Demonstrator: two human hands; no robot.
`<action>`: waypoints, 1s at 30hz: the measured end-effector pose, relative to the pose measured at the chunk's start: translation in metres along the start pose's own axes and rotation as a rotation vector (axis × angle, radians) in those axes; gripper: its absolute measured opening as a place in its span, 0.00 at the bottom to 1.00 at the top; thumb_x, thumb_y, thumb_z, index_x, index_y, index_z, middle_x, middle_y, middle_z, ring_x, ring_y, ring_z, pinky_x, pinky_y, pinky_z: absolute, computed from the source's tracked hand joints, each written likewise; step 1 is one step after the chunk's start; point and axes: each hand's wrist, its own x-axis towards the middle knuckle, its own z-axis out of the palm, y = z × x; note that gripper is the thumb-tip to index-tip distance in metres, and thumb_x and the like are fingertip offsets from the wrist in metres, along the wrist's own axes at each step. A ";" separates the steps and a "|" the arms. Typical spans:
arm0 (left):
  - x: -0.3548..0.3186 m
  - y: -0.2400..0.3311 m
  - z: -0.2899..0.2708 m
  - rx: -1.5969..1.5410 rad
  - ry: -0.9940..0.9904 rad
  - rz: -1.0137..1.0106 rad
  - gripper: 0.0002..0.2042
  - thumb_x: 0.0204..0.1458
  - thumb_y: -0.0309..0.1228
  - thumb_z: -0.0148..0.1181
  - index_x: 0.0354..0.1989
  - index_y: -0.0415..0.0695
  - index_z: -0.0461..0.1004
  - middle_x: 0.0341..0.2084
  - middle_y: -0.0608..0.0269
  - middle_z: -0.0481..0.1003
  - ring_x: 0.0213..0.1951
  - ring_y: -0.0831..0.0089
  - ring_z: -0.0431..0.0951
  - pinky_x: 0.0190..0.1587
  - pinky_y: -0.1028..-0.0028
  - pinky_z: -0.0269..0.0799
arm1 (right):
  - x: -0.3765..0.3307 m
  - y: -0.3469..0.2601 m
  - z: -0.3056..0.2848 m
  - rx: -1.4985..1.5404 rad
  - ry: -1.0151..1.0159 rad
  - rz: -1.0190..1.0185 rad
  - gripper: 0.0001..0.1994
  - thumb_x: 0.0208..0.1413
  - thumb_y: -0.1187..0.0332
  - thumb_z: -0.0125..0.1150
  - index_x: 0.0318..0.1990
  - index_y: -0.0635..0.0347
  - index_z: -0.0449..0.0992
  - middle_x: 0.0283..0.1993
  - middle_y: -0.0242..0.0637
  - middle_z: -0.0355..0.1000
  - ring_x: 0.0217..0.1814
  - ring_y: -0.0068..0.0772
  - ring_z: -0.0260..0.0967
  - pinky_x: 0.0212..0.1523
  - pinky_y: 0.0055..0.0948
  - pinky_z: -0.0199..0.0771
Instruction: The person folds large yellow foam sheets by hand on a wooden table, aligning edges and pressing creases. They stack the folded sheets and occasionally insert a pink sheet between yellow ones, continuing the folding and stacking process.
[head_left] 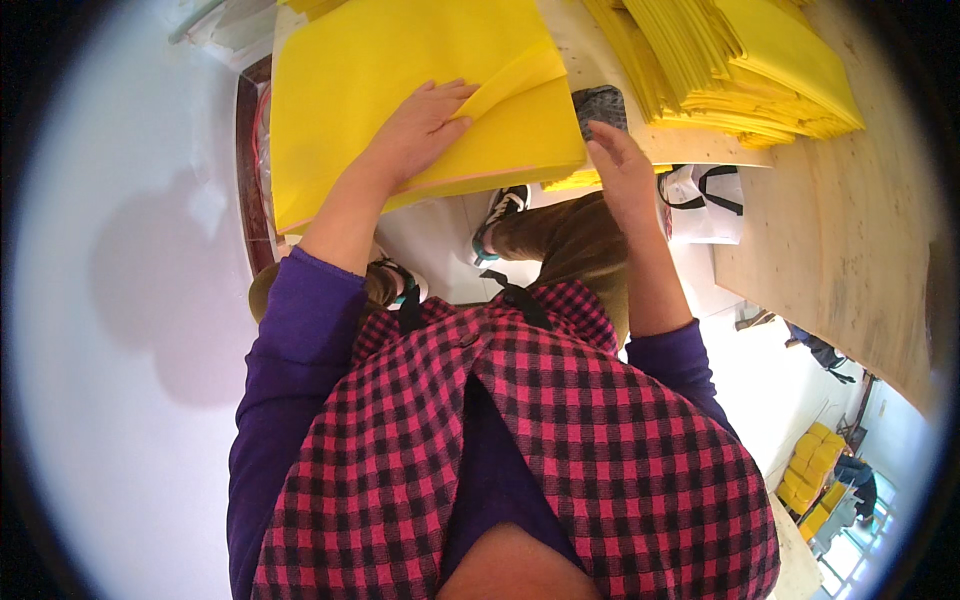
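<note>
My left hand lies flat, fingers spread, on a stack of large yellow fabric sheets in front of me. The top sheet has a corner folded back just beyond my fingertips. My right hand hovers at the right edge of that stack with its fingers loosely extended and nothing held in it. Its fingertips are near a grey patterned cloth beside the sheets. Purple sleeves and a red-and-black checked garment fill the lower picture.
A tall pile of folded yellow sheets sits at the upper right on a wooden table. A white bag with black handles hangs below the table edge. More yellow items lie far off at lower right.
</note>
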 end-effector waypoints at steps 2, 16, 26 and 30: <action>0.000 0.001 0.001 -0.007 0.029 0.009 0.21 0.56 0.34 0.46 0.57 0.39 0.64 0.57 0.53 0.65 0.63 0.59 0.59 0.66 0.60 0.45 | -0.004 0.006 0.006 -0.037 0.003 -0.036 0.16 0.55 0.66 0.59 0.50 0.62 0.72 0.47 0.41 0.72 0.45 0.31 0.71 0.46 0.28 0.71; -0.002 -0.001 0.003 -0.031 0.031 0.012 0.21 0.56 0.34 0.47 0.56 0.38 0.64 0.56 0.53 0.66 0.63 0.57 0.59 0.66 0.58 0.45 | 0.052 0.085 -0.004 -0.559 0.004 -0.031 0.15 0.45 0.67 0.65 0.43 0.59 0.76 0.39 0.47 0.71 0.41 0.47 0.70 0.42 0.38 0.71; -0.001 -0.005 0.002 -0.023 0.037 0.054 0.21 0.56 0.34 0.47 0.57 0.39 0.64 0.56 0.52 0.66 0.62 0.57 0.59 0.66 0.57 0.45 | 0.053 0.072 -0.026 -0.466 -0.114 -0.130 0.13 0.49 0.73 0.58 0.44 0.58 0.77 0.41 0.50 0.71 0.43 0.50 0.70 0.45 0.37 0.71; 0.000 -0.001 0.001 -0.027 0.036 0.029 0.21 0.56 0.34 0.47 0.57 0.39 0.64 0.56 0.53 0.66 0.62 0.57 0.59 0.66 0.58 0.45 | 0.042 0.027 -0.042 -0.088 -0.210 0.113 0.13 0.49 0.73 0.61 0.45 0.60 0.76 0.40 0.39 0.72 0.41 0.31 0.70 0.43 0.26 0.70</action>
